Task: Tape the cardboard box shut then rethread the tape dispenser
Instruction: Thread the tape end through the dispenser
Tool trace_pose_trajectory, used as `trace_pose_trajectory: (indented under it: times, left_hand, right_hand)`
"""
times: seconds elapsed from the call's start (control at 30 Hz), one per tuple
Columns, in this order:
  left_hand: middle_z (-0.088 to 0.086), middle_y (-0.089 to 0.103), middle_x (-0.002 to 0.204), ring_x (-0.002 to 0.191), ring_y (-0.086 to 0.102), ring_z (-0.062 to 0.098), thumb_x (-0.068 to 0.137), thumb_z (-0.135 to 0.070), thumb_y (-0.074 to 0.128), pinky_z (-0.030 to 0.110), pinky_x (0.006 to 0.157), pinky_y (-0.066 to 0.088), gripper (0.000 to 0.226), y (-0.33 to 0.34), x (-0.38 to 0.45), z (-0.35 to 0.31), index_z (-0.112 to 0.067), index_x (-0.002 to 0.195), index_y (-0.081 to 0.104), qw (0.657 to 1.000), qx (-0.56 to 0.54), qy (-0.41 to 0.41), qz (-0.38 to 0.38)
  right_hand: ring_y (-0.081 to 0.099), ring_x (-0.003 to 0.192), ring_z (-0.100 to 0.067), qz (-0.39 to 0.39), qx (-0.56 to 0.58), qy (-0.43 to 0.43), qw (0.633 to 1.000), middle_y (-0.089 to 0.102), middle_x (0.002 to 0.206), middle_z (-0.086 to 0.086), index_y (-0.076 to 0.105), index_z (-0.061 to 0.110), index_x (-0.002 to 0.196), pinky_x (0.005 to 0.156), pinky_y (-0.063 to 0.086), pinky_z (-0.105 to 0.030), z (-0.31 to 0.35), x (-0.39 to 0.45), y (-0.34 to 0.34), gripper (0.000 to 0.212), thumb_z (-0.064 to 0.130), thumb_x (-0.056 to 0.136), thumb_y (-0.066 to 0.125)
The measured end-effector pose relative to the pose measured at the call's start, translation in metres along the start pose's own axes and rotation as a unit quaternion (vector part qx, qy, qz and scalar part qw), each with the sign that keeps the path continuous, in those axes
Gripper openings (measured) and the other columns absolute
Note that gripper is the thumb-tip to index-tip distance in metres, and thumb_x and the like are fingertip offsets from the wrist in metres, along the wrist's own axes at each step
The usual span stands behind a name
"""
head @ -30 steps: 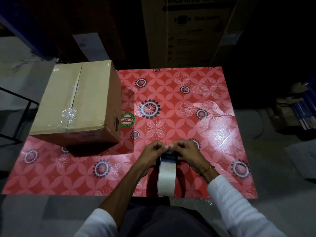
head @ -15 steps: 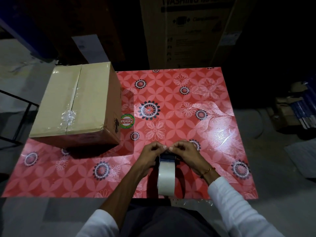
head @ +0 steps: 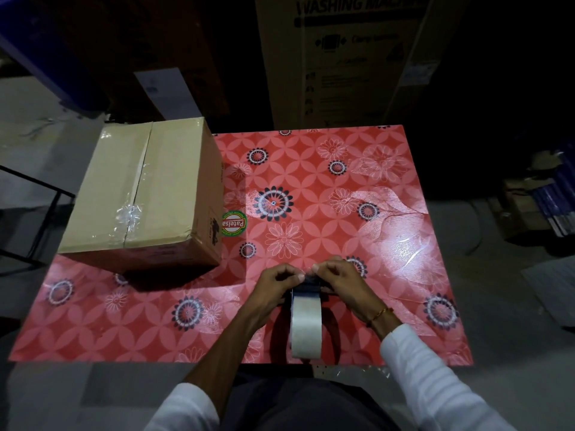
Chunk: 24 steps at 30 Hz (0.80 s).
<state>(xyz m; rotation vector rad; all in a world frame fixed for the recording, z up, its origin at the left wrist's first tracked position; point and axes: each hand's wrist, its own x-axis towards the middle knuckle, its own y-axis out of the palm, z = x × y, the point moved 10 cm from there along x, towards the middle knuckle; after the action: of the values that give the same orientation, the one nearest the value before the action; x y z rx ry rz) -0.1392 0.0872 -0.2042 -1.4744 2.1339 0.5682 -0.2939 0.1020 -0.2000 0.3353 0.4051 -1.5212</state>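
The brown cardboard box [head: 146, 194] stands at the table's left, its flaps closed and clear tape glinting along the top seam. Near the front edge, the tape dispenser [head: 306, 318] stands with its roll of clear tape facing me. My left hand [head: 277, 283] and my right hand [head: 339, 283] meet over the dispenser's dark front end, fingertips pinched together on the tape's free end there. The hands hide most of the dispenser's front.
The table [head: 389, 244] wears a red flowered cover with a round green "Patelsa" sticker [head: 234, 223] beside the box. A tall "WASHING MACHINE" carton [head: 348, 60] stands behind the table. Dark clutter lies on the floor at right.
My fingertips have shifted slightly at the dispenser's front. The box and dispenser stay where they were.
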Motion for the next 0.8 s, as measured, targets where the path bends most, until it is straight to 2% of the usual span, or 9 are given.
trace_pose_trajectory:
  times: [0.07,0.13,0.27,0.3,0.4,0.53,0.63,0.7,0.8]
  left_hand:
    - [-0.001,0.071,0.083,0.084,0.064,0.022,0.09,-0.017,0.072,0.039,0.077,0.049,0.013,0.001,-0.001,0.0,-0.023,0.079,0.073,1.0,-0.005,-0.001,-0.002]
    - [-0.002,0.073,0.082,0.086,0.065,0.021,0.092,-0.018,0.07,0.04,0.079,0.05,0.015,0.001,-0.001,0.001,-0.023,0.079,0.074,1.0,-0.009,-0.004,-0.004]
    - [-0.002,0.073,0.086,0.089,0.065,0.021,0.092,-0.024,0.07,0.042,0.083,0.05,0.013,0.0,0.001,0.001,-0.026,0.08,0.075,1.0,0.004,-0.005,-0.001]
    - [-0.003,0.072,0.085,0.088,0.065,0.02,0.091,-0.024,0.071,0.04,0.08,0.051,0.011,0.002,0.001,0.0,-0.025,0.081,0.074,1.0,0.007,-0.004,0.007]
    - [-0.005,0.068,0.081,0.076,0.063,0.012,0.088,-0.02,0.075,0.026,0.061,0.05,0.007,0.005,0.002,-0.005,-0.019,0.087,0.068,1.0,0.017,0.003,0.026]
    - [-0.006,0.065,0.08,0.07,0.061,0.005,0.088,-0.02,0.075,0.022,0.053,0.047,0.011,0.007,0.005,-0.026,-0.016,0.092,0.066,0.995,0.075,0.038,0.048]
    - [0.002,0.057,0.072,0.053,0.052,0.006,0.09,-0.017,0.072,0.023,0.046,0.039,0.014,0.008,0.009,-0.036,-0.005,0.091,0.065,0.992,0.098,0.065,0.055]
    - [0.005,0.053,0.066,0.046,0.044,0.011,0.092,-0.018,0.071,0.024,0.046,0.034,0.019,0.009,0.011,-0.034,-0.001,0.09,0.063,0.992,0.094,0.062,0.056]
    - [0.002,0.054,0.064,0.043,0.046,0.007,0.093,-0.014,0.069,0.022,0.044,0.035,0.017,0.01,0.011,-0.032,0.0,0.088,0.061,0.995,0.079,0.045,0.051]
  right_hand:
    - [0.065,0.083,-0.021,0.0,-0.028,-0.014,1.0,0.053,0.11,-0.023,0.075,0.006,0.085,0.071,0.056,-0.02,0.003,-0.001,-0.002,0.017,0.022,0.093,0.073]
    - [0.062,0.081,-0.019,0.005,-0.055,-0.023,0.998,0.05,0.108,-0.013,0.074,0.01,0.084,0.069,0.055,-0.019,0.006,-0.002,-0.001,0.008,0.015,0.089,0.077]
    - [0.06,0.082,-0.015,0.0,-0.085,-0.037,0.996,0.048,0.103,-0.005,0.071,0.001,0.089,0.069,0.055,-0.018,0.009,-0.002,-0.002,0.012,0.012,0.089,0.076]
    - [0.059,0.082,-0.014,-0.003,-0.087,-0.037,0.995,0.048,0.101,-0.004,0.071,0.0,0.089,0.068,0.054,-0.018,0.009,-0.002,-0.002,0.013,0.012,0.089,0.076]
    - [0.058,0.08,-0.012,-0.005,-0.091,-0.041,0.995,0.048,0.1,-0.004,0.072,-0.002,0.09,0.066,0.054,-0.016,0.011,-0.003,-0.002,0.013,0.01,0.089,0.076]
    - [0.056,0.082,-0.01,0.017,-0.102,-0.047,0.994,0.047,0.099,-0.005,0.072,-0.004,0.093,0.068,0.05,-0.009,0.017,-0.005,-0.001,0.014,0.009,0.09,0.074]
    - [0.056,0.084,-0.01,0.028,-0.101,-0.046,0.993,0.047,0.099,-0.005,0.071,-0.002,0.093,0.068,0.047,-0.006,0.019,-0.005,0.0,0.014,0.012,0.09,0.074]
    - [0.056,0.084,-0.012,0.025,-0.092,-0.045,0.994,0.049,0.099,-0.005,0.072,0.005,0.091,0.067,0.048,-0.009,0.019,-0.003,0.0,0.016,0.02,0.091,0.074]
    - [0.056,0.077,-0.017,0.012,-0.068,-0.043,0.997,0.052,0.097,-0.006,0.07,0.013,0.083,0.064,0.049,-0.027,0.016,0.003,-0.002,0.018,0.028,0.091,0.075]
